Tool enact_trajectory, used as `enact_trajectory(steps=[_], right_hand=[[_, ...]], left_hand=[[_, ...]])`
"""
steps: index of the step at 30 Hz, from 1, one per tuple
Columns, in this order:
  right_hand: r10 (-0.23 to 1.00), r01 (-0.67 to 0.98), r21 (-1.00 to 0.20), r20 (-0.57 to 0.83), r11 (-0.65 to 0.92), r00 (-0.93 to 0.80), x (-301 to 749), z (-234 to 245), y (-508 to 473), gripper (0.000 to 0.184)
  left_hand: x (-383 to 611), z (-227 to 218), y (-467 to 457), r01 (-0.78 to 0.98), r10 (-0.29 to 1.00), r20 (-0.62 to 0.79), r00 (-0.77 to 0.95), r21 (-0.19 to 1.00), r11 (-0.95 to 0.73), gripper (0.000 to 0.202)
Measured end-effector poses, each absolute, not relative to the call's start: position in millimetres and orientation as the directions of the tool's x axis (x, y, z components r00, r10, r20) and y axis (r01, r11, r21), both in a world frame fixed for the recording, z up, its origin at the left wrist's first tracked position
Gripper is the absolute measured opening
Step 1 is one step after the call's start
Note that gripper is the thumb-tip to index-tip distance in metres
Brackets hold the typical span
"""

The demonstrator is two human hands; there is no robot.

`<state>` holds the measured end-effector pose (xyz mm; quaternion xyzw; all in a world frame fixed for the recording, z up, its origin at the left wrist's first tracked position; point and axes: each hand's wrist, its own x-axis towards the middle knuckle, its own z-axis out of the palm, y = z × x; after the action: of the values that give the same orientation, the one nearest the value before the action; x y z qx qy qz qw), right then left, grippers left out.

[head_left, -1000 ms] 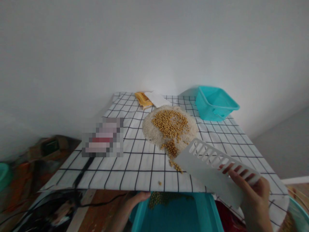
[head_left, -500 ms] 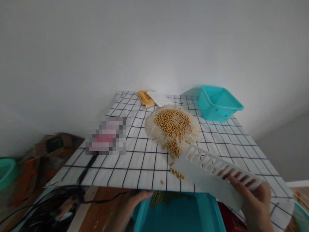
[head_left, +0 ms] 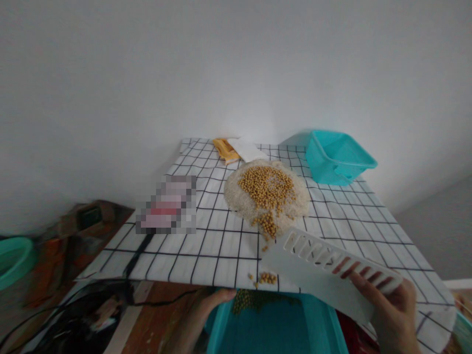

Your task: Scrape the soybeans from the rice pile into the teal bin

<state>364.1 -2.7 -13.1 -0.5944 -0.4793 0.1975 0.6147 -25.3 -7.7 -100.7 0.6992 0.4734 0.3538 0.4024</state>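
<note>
My right hand [head_left: 387, 309] grips a white slotted plastic scraper [head_left: 317, 270], its blade resting on the checked tablecloth [head_left: 206, 246]. A small cluster of soybeans [head_left: 266, 279] lies just left of the blade at the table's near edge. Behind it sits a round pile of rice topped with soybeans [head_left: 267, 191]. My left hand [head_left: 212, 302] holds the rim of a teal bin [head_left: 273, 327] below the table edge; several soybeans [head_left: 245, 299] lie inside it.
A second teal bin [head_left: 339, 157] stands at the back right. A yellow packet [head_left: 225, 150] and a white packet [head_left: 248, 150] lie at the back. A blurred pink item [head_left: 165, 204] is on the left. Black cables [head_left: 92, 305] and a green bowl [head_left: 13, 258] lie lower left.
The scraper has dragged a small group of soybeans from the pile toward the near table edge, above the bin. My left hand stays on the bin's rim.
</note>
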Motion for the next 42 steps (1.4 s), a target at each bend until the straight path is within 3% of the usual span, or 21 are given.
enact_trajectory(steps=[3, 6, 11, 18, 24, 29, 35, 42], right_hand=[[0.792, 0.317, -0.923, 0.356, 0.217, 0.496, 361.9, -14.0, -4.5, 0.018], [0.777, 0.304, -0.932, 0.339, 0.199, 0.53, 361.0, -14.4, -6.5, 0.017], [0.793, 0.32, -0.933, 0.32, 0.167, 0.518, 363.5, -14.7, -7.5, 0.014], [0.796, 0.321, -0.931, 0.326, 0.176, 0.509, 344.7, 1.4, -12.1, 0.001], [0.79, 0.313, -0.937, 0.309, 0.156, 0.529, 337.7, 8.5, -11.0, 0.005], [0.829, 0.275, -0.945, 0.294, 0.178, 0.476, 353.6, 0.7, 0.3, 0.021], [0.792, 0.277, -0.935, 0.34, 0.223, 0.508, 355.7, -5.4, 3.4, 0.023], [0.808, 0.306, -0.939, 0.302, 0.16, 0.506, 336.0, 2.3, -3.3, 0.019]], left_hand=[[-19.6, -89.5, -4.5, 0.311, 0.95, 0.157, 0.27, 0.92, -0.24, 0.058], [-16.6, -89.4, -3.9, 0.276, 0.974, 0.089, 0.209, 0.95, -0.146, 0.048], [-28.9, -101.8, -8.4, 0.317, 0.939, 0.085, 0.334, 0.928, -0.196, 0.068], [-28.5, -111.5, -9.1, 0.236, 0.973, -0.037, 0.227, 0.972, -0.018, 0.043], [-23.8, -113.2, -6.7, 0.164, 0.98, -0.11, 0.163, 0.983, 0.083, 0.023], [-23.6, -110.2, -7.5, 0.152, 0.976, -0.108, 0.188, 0.985, 0.08, 0.028], [-25.1, -115.9, -9.8, 0.207, 0.966, -0.024, 0.257, 0.978, -0.03, 0.049], [-29.6, -128.8, -5.8, 0.251, 0.953, -0.004, 0.304, 0.965, -0.076, 0.047]])
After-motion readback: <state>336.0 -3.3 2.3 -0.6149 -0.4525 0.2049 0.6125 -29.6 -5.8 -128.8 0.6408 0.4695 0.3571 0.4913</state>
